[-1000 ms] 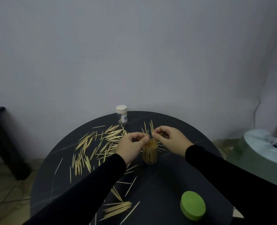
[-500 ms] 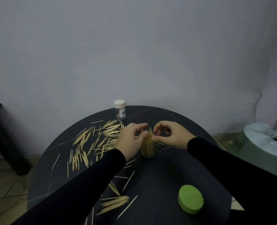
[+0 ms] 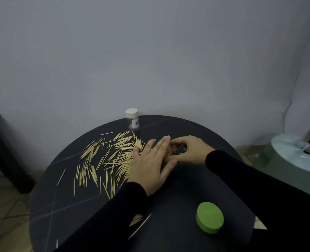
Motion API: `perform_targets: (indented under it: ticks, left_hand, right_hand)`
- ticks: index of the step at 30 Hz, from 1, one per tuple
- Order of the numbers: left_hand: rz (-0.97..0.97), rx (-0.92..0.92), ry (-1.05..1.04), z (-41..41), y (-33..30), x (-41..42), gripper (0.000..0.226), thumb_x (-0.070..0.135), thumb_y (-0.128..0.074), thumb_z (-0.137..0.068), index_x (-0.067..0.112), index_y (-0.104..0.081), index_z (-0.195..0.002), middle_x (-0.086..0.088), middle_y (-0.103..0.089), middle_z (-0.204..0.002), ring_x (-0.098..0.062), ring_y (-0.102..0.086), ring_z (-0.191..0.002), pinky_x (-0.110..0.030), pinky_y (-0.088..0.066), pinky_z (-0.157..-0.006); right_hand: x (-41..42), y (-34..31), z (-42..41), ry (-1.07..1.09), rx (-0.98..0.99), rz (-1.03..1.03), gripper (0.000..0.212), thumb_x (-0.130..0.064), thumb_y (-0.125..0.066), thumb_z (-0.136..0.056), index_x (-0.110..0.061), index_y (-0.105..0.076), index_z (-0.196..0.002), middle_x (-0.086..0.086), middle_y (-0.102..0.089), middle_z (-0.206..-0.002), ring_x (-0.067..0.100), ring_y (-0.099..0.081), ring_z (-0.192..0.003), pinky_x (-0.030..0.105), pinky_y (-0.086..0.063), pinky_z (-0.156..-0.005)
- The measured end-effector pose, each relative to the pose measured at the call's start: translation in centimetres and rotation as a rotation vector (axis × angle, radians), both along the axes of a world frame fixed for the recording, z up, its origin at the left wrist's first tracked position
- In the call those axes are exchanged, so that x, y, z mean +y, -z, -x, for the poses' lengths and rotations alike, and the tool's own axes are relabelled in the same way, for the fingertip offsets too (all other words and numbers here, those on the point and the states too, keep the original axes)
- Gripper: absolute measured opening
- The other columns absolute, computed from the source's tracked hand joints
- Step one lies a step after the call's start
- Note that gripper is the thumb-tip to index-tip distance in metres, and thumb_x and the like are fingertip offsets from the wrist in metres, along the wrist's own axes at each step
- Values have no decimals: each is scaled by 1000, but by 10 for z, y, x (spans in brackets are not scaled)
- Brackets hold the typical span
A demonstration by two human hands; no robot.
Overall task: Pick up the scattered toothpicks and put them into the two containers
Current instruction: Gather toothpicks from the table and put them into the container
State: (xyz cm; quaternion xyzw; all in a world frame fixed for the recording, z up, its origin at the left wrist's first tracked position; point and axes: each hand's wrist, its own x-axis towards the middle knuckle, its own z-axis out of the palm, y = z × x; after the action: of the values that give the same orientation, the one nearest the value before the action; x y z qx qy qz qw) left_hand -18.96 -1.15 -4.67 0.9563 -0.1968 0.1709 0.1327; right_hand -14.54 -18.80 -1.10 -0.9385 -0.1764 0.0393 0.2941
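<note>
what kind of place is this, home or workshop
Probably a room at home: a small round black table against a plain wall, a tiled floor and a pale bin beside it.

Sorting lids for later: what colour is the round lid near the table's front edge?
Green; the round lid shows clearly in the head view.

Round black table (image 3: 187, 206) against a pale grey wall (image 3: 150, 51), dark bench (image 3: 3, 151) left of the table, pale green lidded bin (image 3: 292, 166) to its right, tiled floor (image 3: 7, 210) below it
</note>
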Motion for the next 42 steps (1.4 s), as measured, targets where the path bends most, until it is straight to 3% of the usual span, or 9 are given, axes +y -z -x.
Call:
perform_targets:
  ticks: [7,11,15,18,21,27,32,37,42]
  left_hand:
    - [102,-84,42,-8,-8,4,54,59,-28,-93,33,-44,-137,14,-45,-143,-12,-22,-140,-46,-13,-108]
    - [150,-139,98,-11,-8,9,52,57,-30,-88,33,-54,-128,15,-51,-137,-13,-33,-132,-45,-20,-104]
    - [199,-173,158,-10,-10,7,34,48,-42,-90,31,-64,-110,16,-64,-112,-12,-45,-116,-38,-26,-95]
    - [285,-166,120,-9,-13,2,15,31,-57,-91,28,-65,-103,14,-65,-98,-11,-49,-101,-30,-28,-88]
    - [334,-118,43,-11,-14,-2,16,31,-59,-91,30,-62,-106,15,-63,-96,-6,-48,-96,-29,-30,-91]
    - [257,-146,52,-20,-7,4,32,51,-47,-87,32,-72,-94,19,-63,-102,-14,-41,-108,-32,-31,-88]
    - [242,-128,89,-18,-12,8,28,37,-52,-87,32,-63,-112,17,-62,-108,-10,-41,-112,-32,-30,-93]
    - [173,-160,152,-19,-16,12,32,35,-46,-86,30,-67,-110,15,-67,-99,-11,-47,-107,-32,-30,-87]
    - [221,-201,69,-25,-18,20,24,28,-51,-91,28,-65,-110,14,-66,-104,-13,-48,-106,-31,-37,-88]
  right_hand:
    - [-1,2,-3,8,-14,-8,48,-40,-70,-82,-33,-57,-128,-22,-58,-93,-4,-46,-80,45,-36,-105]
    - [0,2,-4,-3,-8,-16,45,-41,-70,-81,-34,-58,-124,-19,-60,-93,-3,-47,-79,46,-37,-103]
    - [-1,3,-5,3,2,-29,41,-44,-71,-80,-37,-60,-119,-19,-61,-95,-3,-49,-83,46,-37,-104]
    - [-1,3,-5,-5,-1,-43,35,-46,-72,-78,-39,-62,-111,-17,-61,-90,-2,-47,-78,41,-35,-97]
    - [0,2,-5,-6,8,-52,39,-50,-74,-75,-38,-62,-111,-17,-62,-89,-2,-47,-76,41,-35,-95]
    - [-1,5,-6,-6,-2,-47,37,-46,-72,-77,-40,-62,-112,-15,-64,-91,-1,-52,-82,48,-39,-101]
    - [-1,4,-9,-14,-16,-22,33,-51,-72,-74,-44,-59,-104,-15,-64,-90,-1,-53,-82,46,-40,-101]
    - [-2,1,-9,-35,-44,21,38,-55,-73,-73,-41,-61,-107,-15,-64,-92,-3,-50,-80,38,-39,-96]
    - [-2,5,-12,-5,-10,241,63,-48,-71,-79,-44,-42,-135,-16,-56,-110,18,-44,-114,39,-30,-101]
